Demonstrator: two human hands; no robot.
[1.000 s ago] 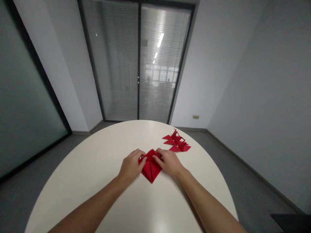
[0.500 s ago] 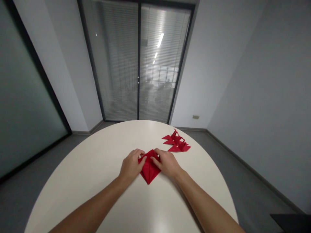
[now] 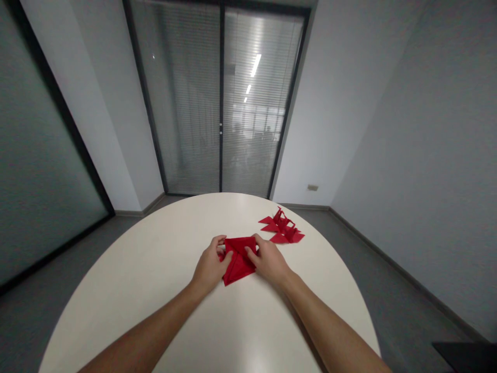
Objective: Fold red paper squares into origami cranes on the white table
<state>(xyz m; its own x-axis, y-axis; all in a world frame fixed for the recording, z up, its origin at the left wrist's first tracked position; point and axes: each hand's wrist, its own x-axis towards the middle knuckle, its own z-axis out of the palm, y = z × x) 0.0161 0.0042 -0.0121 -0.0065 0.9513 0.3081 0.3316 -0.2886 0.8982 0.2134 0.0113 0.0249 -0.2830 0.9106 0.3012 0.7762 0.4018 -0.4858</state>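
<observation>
A folded sheet of red origami paper (image 3: 239, 265) is held between my two hands over the middle of the table. It is roughly square, with creases and a flap across its face. My left hand (image 3: 212, 263) pinches its left edge, the thumb on the front and the other fingers partly hidden behind. At the right edge, my right hand (image 3: 267, 259) grips the paper with its thumb on the front. Beyond the right hand lie several finished red paper cranes (image 3: 282, 228), bunched together with pointed wings spread.
The round white table (image 3: 135, 280) curves away toward a glass door (image 3: 221, 103) with blinds. A wall outlet (image 3: 312, 187) sits low on the wall behind. A dark object (image 3: 466, 356) shows at the lower right corner.
The red paper has turned between my hands, from a diamond with its point toward me to a tilted square. Both hands keep hold of it. The cranes have not moved.
</observation>
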